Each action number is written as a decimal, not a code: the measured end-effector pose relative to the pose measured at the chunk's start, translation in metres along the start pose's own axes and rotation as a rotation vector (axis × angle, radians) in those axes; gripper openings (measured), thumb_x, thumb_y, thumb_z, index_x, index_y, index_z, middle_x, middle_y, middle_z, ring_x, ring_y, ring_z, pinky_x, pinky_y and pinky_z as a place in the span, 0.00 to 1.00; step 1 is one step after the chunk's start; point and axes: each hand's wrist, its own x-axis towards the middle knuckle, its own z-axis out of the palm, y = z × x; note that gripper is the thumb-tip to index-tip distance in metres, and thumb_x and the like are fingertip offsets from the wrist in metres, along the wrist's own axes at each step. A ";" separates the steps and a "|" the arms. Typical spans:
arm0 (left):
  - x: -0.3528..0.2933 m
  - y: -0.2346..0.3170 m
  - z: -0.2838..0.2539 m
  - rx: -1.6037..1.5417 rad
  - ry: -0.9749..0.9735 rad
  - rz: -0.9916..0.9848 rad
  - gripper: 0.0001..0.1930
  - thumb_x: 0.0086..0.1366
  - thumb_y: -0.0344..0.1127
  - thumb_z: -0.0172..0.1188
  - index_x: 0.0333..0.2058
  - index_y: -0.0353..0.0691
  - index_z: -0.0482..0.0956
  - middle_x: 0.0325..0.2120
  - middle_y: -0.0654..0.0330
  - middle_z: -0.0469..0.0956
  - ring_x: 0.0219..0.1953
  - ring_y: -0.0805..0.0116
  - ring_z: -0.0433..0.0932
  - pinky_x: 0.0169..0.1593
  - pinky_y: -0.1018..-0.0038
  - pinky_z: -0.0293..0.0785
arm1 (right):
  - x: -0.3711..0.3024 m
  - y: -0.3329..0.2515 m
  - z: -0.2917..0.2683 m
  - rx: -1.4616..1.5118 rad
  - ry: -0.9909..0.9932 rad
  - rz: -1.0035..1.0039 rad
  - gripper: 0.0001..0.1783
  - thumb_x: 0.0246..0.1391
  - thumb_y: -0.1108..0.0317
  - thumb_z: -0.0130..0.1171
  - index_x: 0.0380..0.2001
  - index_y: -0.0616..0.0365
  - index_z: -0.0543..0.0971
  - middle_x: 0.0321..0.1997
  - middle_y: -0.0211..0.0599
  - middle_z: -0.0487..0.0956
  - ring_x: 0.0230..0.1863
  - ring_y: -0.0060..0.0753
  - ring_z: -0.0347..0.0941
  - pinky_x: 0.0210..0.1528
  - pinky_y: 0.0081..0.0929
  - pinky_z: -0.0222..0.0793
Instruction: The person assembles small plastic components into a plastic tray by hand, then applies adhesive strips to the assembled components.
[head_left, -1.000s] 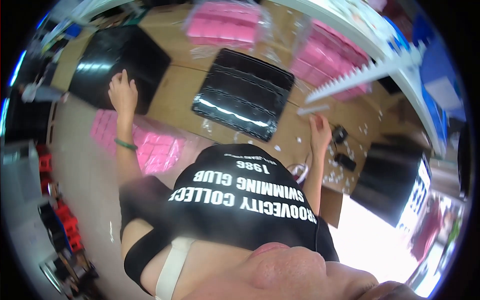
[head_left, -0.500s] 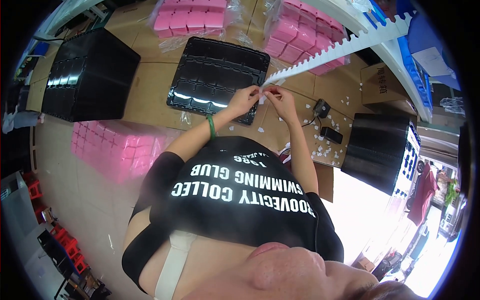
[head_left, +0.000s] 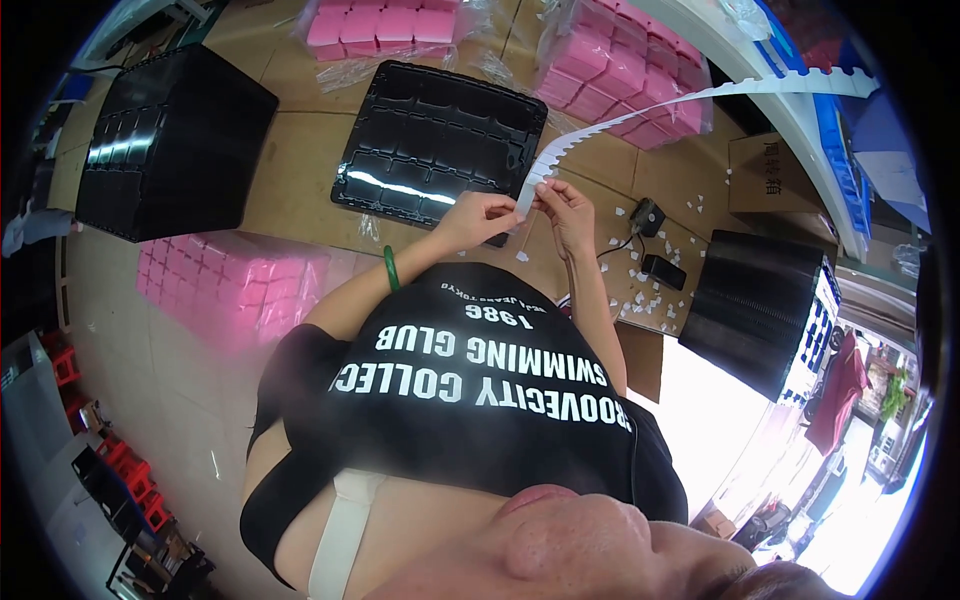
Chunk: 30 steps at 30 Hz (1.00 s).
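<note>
A long white paper strip with a toothed edge [head_left: 620, 119] runs from my fingers up to the far right and curls on the way. My left hand [head_left: 478, 220], with a green bangle on its wrist, pinches the strip's near end. Higher on the same strip, my right hand [head_left: 568, 214] grips it between thumb and fingers. Just beyond and left of my hands lies a black plastic tray [head_left: 430, 140] with moulded compartments. Its near right corner is partly behind my left hand.
Pink foam blocks in clear plastic [head_left: 620, 75] stand at the back, more pink blocks [head_left: 230, 285] at left. Stacked black trays [head_left: 180, 150] stand left, another black stack [head_left: 755, 305] right. White paper scraps surround a small black box [head_left: 664, 271]. A carton [head_left: 765, 180] sits far right.
My hands have come slightly nearer to me and a little apart, exposing more of the strip between them. The strip has bent into a curve, its far end shifting right and down.
</note>
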 end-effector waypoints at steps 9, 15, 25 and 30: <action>-0.028 0.019 -0.057 1.189 0.586 0.484 0.04 0.54 0.32 0.61 0.24 0.41 0.77 0.16 0.63 0.75 0.23 0.69 0.76 0.31 0.72 0.70 | -0.018 -0.010 0.022 -0.246 0.088 -0.166 0.10 0.51 0.70 0.66 0.34 0.64 0.81 0.32 0.31 0.80 0.33 0.18 0.74 0.41 0.15 0.68; -0.091 0.045 -0.095 -0.306 0.365 -0.286 0.07 0.62 0.34 0.57 0.31 0.36 0.78 0.20 0.66 0.76 0.19 0.79 0.74 0.27 0.80 0.72 | 0.017 0.029 -0.011 -0.910 -0.231 0.026 0.10 0.48 0.65 0.64 0.32 0.59 0.82 0.31 0.37 0.82 0.33 0.25 0.77 0.39 0.22 0.71; -0.106 0.038 -0.103 -0.345 0.351 -0.379 0.08 0.63 0.37 0.57 0.32 0.38 0.77 0.19 0.69 0.73 0.18 0.84 0.70 0.24 0.85 0.71 | 0.048 0.097 -0.006 -1.478 -0.316 -0.330 0.07 0.48 0.65 0.58 0.26 0.56 0.79 0.31 0.40 0.79 0.39 0.44 0.73 0.41 0.38 0.70; -0.104 0.029 -0.103 -0.440 0.318 -0.371 0.09 0.62 0.39 0.59 0.33 0.38 0.77 0.20 0.70 0.73 0.18 0.86 0.70 0.24 0.87 0.69 | 0.046 0.100 -0.003 -1.468 -0.249 -0.228 0.07 0.48 0.64 0.57 0.28 0.54 0.80 0.32 0.40 0.80 0.41 0.43 0.74 0.40 0.38 0.70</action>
